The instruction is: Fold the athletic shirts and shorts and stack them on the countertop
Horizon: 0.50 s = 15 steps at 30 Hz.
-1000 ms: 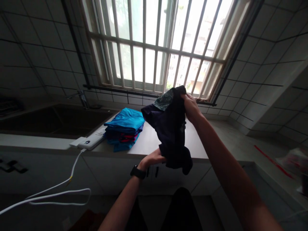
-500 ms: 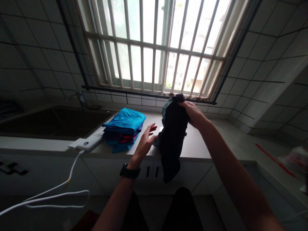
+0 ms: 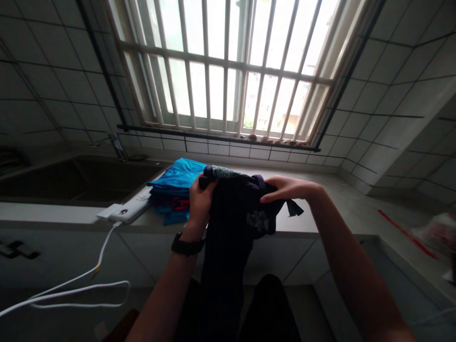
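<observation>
A dark garment (image 3: 231, 223) with a patterned patch hangs between my hands, in front of the counter edge. Its exact kind I cannot make out. My left hand (image 3: 202, 197), a black watch on its wrist, is closed on the garment's upper left corner. At the upper right edge, my right hand (image 3: 285, 189) grips the cloth between thumb and fingers. Behind my left hand a pile of folded clothes (image 3: 178, 178) lies on the counter, bright blue on top with red and darker layers below.
The white counter (image 3: 331, 204) runs below a barred window (image 3: 228, 66). On the left are a dark sink (image 3: 81, 180) and a faucet (image 3: 117, 146). A white power bank (image 3: 133, 209) with a cable (image 3: 105, 247) lies beside the pile. A red strip (image 3: 406, 233) and plastic bag (image 3: 438, 232) lie at right.
My left hand has taken hold of the garment, which hung from my right hand alone. The garment is now spread wider, and my right hand is lower.
</observation>
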Tool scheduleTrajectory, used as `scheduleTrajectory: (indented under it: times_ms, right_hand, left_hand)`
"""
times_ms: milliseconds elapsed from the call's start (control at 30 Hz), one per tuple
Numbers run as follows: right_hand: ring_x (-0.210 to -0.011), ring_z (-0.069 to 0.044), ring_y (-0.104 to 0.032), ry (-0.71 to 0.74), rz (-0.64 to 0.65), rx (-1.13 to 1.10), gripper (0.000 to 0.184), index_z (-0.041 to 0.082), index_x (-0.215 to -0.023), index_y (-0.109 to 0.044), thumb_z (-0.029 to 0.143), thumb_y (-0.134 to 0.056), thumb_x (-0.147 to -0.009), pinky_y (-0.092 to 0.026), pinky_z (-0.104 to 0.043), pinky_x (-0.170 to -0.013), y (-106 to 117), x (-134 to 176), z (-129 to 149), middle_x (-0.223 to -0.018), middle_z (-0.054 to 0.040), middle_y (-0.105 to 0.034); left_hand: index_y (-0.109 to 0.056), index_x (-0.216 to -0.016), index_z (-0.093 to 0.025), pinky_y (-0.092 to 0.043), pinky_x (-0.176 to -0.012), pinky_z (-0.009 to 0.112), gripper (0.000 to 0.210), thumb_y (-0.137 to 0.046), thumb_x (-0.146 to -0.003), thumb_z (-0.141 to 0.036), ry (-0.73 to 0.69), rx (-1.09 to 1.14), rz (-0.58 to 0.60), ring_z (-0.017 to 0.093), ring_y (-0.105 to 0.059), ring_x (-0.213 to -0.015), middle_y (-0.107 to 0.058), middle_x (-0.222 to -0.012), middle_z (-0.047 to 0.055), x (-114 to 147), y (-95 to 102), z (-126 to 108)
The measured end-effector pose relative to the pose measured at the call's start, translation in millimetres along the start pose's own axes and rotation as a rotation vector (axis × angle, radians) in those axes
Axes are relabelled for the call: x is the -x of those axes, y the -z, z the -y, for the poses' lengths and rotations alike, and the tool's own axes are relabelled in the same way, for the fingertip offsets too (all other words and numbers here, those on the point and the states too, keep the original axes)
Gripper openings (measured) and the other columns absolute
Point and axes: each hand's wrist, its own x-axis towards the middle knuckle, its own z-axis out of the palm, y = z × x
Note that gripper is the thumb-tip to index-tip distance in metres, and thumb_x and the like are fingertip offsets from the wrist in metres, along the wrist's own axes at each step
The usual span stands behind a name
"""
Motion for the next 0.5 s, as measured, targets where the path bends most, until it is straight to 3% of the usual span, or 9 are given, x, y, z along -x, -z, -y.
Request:
scheduleTrajectory:
  times_ms: [67,100,200,233,333,400,500]
  right_hand:
    - [-0.056,-0.014,-0.059,-0.025,-0.02,0.093,0.026,0.018,-0.07,-0.074,0.038,-0.09,-0.062,-0.045,-0.024,-0.05,1.1,2.9,-5.8,-0.063,0.0011,-0.067]
    - [-0.057,-0.015,-0.059,-0.026,-0.13,0.146,0.021,0.019,-0.07,-0.074,0.034,-0.087,-0.065,-0.045,-0.024,-0.051,1.6,1.8,-9.1,-0.062,0.0008,-0.067]
    - [-0.068,-0.018,-0.064,0.016,-0.683,0.286,0.008,0.02,-0.079,-0.076,0.026,-0.073,-0.076,-0.047,-0.027,-0.063,3.5,-7.0,-18.8,-0.07,-0.0023,-0.071]
    - [-0.073,-0.02,-0.065,0.021,-0.807,0.319,0.01,0.021,-0.081,-0.077,0.025,-0.07,-0.077,-0.048,-0.029,-0.067,4.2,-9.9,-21.5,-0.073,-0.0034,-0.073]
    - [-0.077,-0.023,-0.067,-0.022,-0.825,0.363,0.009,0.02,-0.078,-0.077,0.025,-0.07,-0.077,-0.047,-0.031,-0.074,4.1,-14.9,-25.9,-0.072,-0.0047,-0.073]
    - [-0.079,-0.023,-0.066,-0.024,-0.832,0.343,0.01,0.02,-0.075,-0.076,0.028,-0.071,-0.077,-0.046,-0.031,-0.074,0.2,-16.2,-25.2,-0.072,-0.0047,-0.072]
    - [-0.077,-0.021,-0.063,0.026,-0.868,0.248,0.024,0.018,-0.072,-0.072,0.039,-0.064,-0.083,-0.044,-0.028,-0.07,-13.8,-19.3,-18.3,-0.069,-0.0031,-0.068]
  left_hand:
    - [-0.063,-0.104,-0.019,-0.056,-0.079,0.028,0.041,-0.081,-0.072,-0.038,-0.054,-0.062,-0.026,0.017,-0.068,-0.086,-0.069,-0.09,0.0,-3.1,-0.1,-0.6]
    - [-0.062,-0.107,-0.02,-0.055,-0.077,0.027,0.045,-0.082,-0.071,-0.037,-0.075,-0.092,-0.05,0.016,-0.067,-0.084,-0.068,-0.09,0.0,-4.8,0.2,0.0]
    - [-0.06,-0.106,-0.02,-0.054,-0.075,0.027,0.044,-0.083,-0.072,-0.034,-0.129,-0.175,-0.148,0.015,-0.063,-0.079,-0.064,-0.086,-0.001,-12.8,3.7,4.8]
    - [-0.061,-0.104,-0.02,-0.054,-0.077,0.028,0.039,-0.082,-0.074,-0.034,-0.154,-0.199,-0.185,0.014,-0.062,-0.079,-0.063,-0.086,-0.002,-16.3,5.9,6.8]
    - [-0.061,-0.096,-0.02,-0.054,-0.09,0.031,0.023,-0.076,-0.082,-0.032,-0.25,-0.292,-0.275,0.016,-0.061,-0.089,-0.061,-0.09,0.0,-26.1,12.8,11.9]
    - [-0.062,-0.097,-0.02,-0.052,-0.099,0.035,0.02,-0.074,-0.083,-0.029,-0.307,-0.403,-0.265,0.018,-0.062,-0.098,-0.062,-0.098,0.003,-27.9,14.6,12.9]
    - [-0.065,-0.111,-0.021,-0.048,-0.11,0.043,0.041,-0.083,-0.075,-0.031,-0.421,-0.577,-0.035,0.026,-0.06,-0.119,-0.06,-0.123,0.01,-20.3,8.8,9.4]
